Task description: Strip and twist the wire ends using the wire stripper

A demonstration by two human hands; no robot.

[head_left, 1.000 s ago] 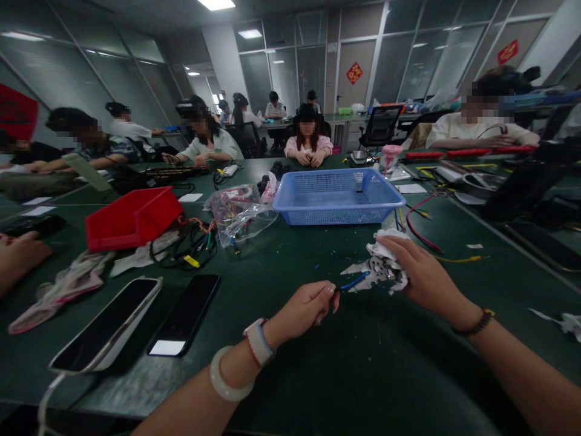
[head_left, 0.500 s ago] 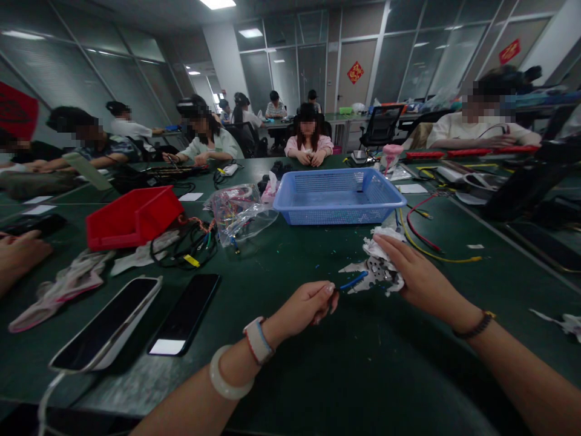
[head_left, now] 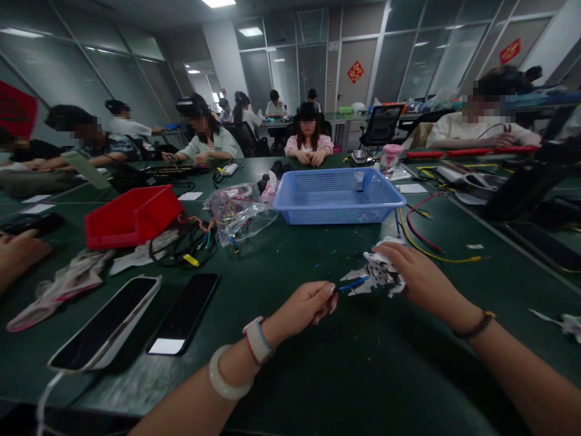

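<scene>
Between thumb and fingers, my left hand (head_left: 315,303) pinches one end of a short blue wire (head_left: 353,284). The wire's other end lies between the jaws of metal wire strippers (head_left: 374,274). My right hand (head_left: 420,272) is wrapped round the strippers' handles, which are covered in crumpled white material (head_left: 393,245), perhaps paper or cloth. Most of the handles is hidden by that covering and my fingers. The strippers' jaws point left, toward my left hand, just above the green table (head_left: 281,369).
Beyond my hands stands a blue mesh basket (head_left: 336,215); a red bin (head_left: 134,221) is at left. A clear bag of wires (head_left: 238,212), black cables (head_left: 200,239), two phones (head_left: 186,315) (head_left: 106,327) and gloves (head_left: 68,284) lie around. Another person's hand (head_left: 22,254) is at far left.
The strippers' jaws have drawn closer together around the blue wire as my right hand tightens. My left hand has hardly moved.
</scene>
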